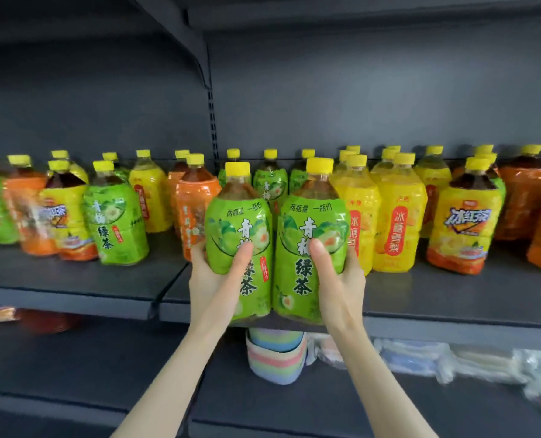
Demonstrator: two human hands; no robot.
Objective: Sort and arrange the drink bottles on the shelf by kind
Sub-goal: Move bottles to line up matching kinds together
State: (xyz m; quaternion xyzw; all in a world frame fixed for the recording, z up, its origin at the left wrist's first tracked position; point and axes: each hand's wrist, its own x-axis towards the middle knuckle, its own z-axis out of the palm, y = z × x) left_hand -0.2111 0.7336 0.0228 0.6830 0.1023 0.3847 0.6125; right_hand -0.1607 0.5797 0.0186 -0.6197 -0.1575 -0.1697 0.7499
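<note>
Two green-label tea bottles with yellow caps are side by side at the front of the dark shelf [420, 295]. My left hand [214, 276] grips the left green bottle [231, 222] from its left side, thumb across the label. My right hand [338, 276] grips the right green bottle [313, 216] from its right side, thumb on the label. Behind them stand more green bottles [270, 181]. To the right are yellow-label bottles [398, 216], to the left an orange-label bottle [193, 197] and a lone green bottle [114, 213].
Further mixed bottles fill the shelf's left end [26, 210] and right end, including an iced tea bottle [463, 222] and orange ones [525, 200]. The shelf below holds a pastel striped stack [274, 358] and plastic-wrapped goods [452, 361]. A bracket upright [211, 115] divides the back panel.
</note>
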